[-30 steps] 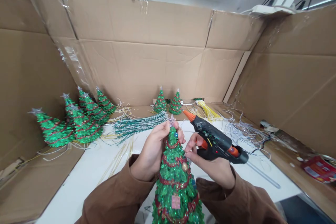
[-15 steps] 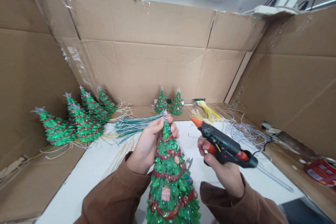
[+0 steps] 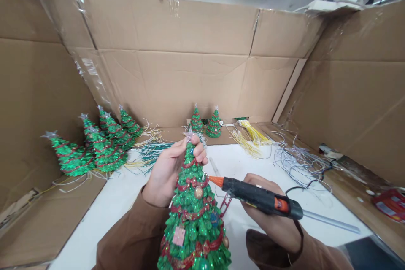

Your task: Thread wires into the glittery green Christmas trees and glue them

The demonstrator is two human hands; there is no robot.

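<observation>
A glittery green Christmas tree figurine [image 3: 193, 215], with red garlands, small baubles and a pink gift, stands tilted in front of me. My left hand [image 3: 171, 164] is closed around its top, fingers just below the clear star [image 3: 189, 134]. In my right hand [image 3: 268, 211] is a black hot glue gun [image 3: 259, 196] with an orange nozzle and a clear glue stick poking out of its back. The nozzle tip is at the tree's right side, near the upper garland; whether it touches, I cannot tell. A small red ladder-like piece [image 3: 225, 204] shows by the tree's right edge.
Several similar trees [image 3: 109, 152] stand at the left, and two smaller-looking ones [image 3: 213, 122] at the back. Bundles of green wires [image 3: 150, 154], yellow wires [image 3: 253, 133] and loose white wires [image 3: 294, 162] lie around. Cardboard walls [image 3: 174, 80] enclose the table [image 3: 95, 219]. A red container [image 3: 390, 204] sits far right.
The glue gun has swung left and down, bringing its nozzle to the tree's side. My left hand and the tree have shifted slightly left, and the tree has turned a little.
</observation>
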